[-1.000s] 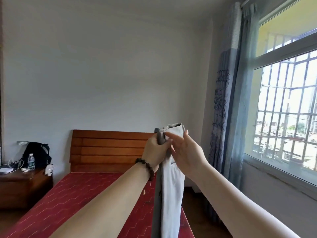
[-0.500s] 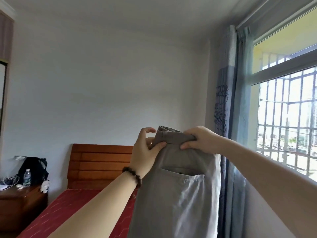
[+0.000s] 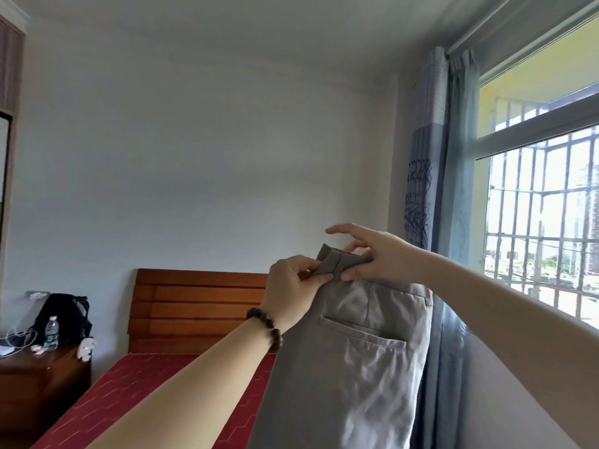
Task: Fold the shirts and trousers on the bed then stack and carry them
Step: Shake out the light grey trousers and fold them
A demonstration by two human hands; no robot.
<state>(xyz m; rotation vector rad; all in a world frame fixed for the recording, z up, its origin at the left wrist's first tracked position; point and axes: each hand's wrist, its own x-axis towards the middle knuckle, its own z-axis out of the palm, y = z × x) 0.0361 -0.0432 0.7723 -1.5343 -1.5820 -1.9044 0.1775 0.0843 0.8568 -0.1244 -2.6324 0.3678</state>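
Observation:
Grey trousers [image 3: 350,358] hang in the air in front of me, waistband up, a back pocket facing me. My left hand [image 3: 291,290], with a bead bracelet on the wrist, pinches the waistband at its left end. My right hand [image 3: 372,254] holds the waistband's right part between thumb and lower fingers, while its upper fingers stretch out straight above the cloth. The red bed [image 3: 129,393] lies below, behind the trousers. The trouser legs run out of view at the bottom.
A wooden headboard [image 3: 194,306] stands against the far wall. A bedside table [image 3: 39,377] on the left holds a black bag [image 3: 64,312], a water bottle [image 3: 51,332] and cables. Blue curtains [image 3: 434,189] and a barred window [image 3: 544,222] are on the right.
The trousers turned from edge-on to flat, showing the back pocket. My hands spread along the waistband, and my right hand's upper fingers lifted off the cloth. The view tilted upward.

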